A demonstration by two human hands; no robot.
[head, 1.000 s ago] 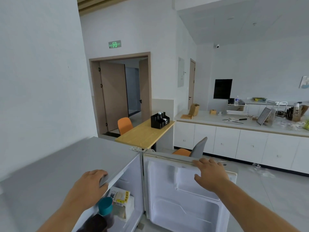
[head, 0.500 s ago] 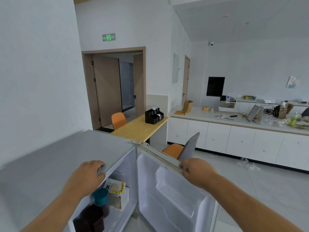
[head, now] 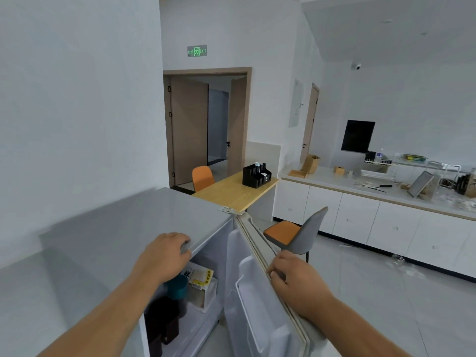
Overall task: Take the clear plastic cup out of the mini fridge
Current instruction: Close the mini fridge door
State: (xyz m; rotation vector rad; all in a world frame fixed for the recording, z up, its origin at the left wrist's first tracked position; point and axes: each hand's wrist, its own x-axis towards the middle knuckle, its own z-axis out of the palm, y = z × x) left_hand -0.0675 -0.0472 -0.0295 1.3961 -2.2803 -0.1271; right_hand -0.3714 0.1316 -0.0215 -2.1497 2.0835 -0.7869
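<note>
A green sign (head: 197, 50) on the white wall, just above the top edge of the doorway (head: 206, 124), reads "EXIT" in pale letters at its right end. A running-figure pictogram sits in its middle, and the small characters at its left end are too blurred to read. Inside the mini fridge (head: 128, 228), a white package (head: 201, 279) near the open door (head: 257, 292) bears one large black Chinese character — 鲜 — on its upper face. Beside that, a yellow strip carries a column of small dark characters — not legible. A small yellow label lower on the package is unreadable too.
</note>
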